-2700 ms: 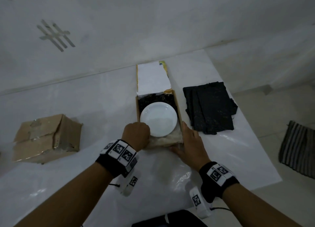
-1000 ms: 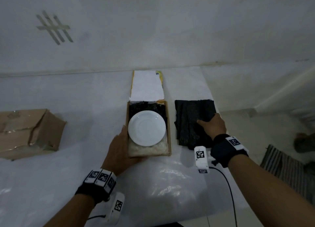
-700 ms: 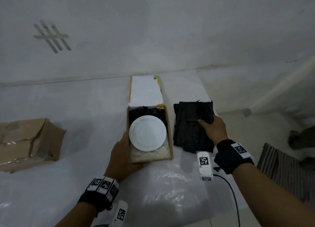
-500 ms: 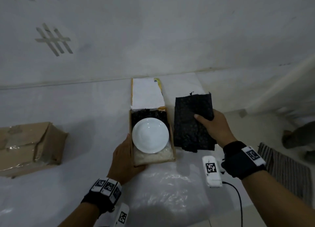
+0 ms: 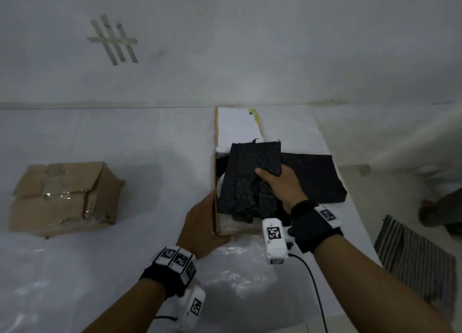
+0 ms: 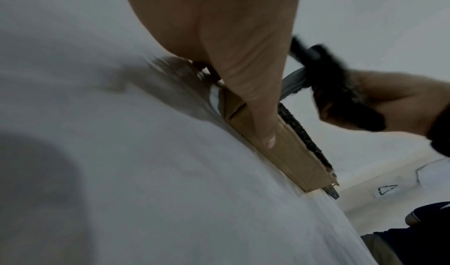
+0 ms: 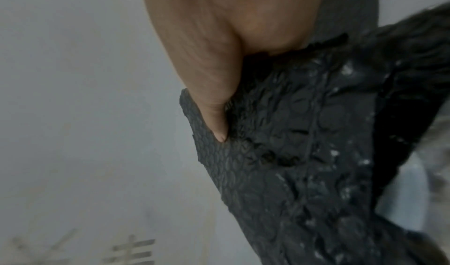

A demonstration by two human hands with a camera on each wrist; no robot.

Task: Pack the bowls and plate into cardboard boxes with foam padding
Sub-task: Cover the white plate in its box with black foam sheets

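My right hand (image 5: pixel 280 187) grips a foam sheet (image 5: pixel 250 180) I've carried over the box (image 5: pixel 214 182), hiding the plate, while my left hand (image 5: pixel 200 222) rests flat against the box, steadying it.

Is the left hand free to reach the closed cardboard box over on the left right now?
Probably yes. The left hand lies open against the side of the open box, gripping nothing, and only bare white table separates it from the closed cardboard box. Letting go would leave the open box unsteadied.

The black foam sheet (image 5: pixel 250 180) covers the open box (image 5: pixel 214 182), hiding whatever lies inside; the right grip's (image 5: pixel 280 185) fingers are tucked out of sight beneath it, and the right wrist view is blurred
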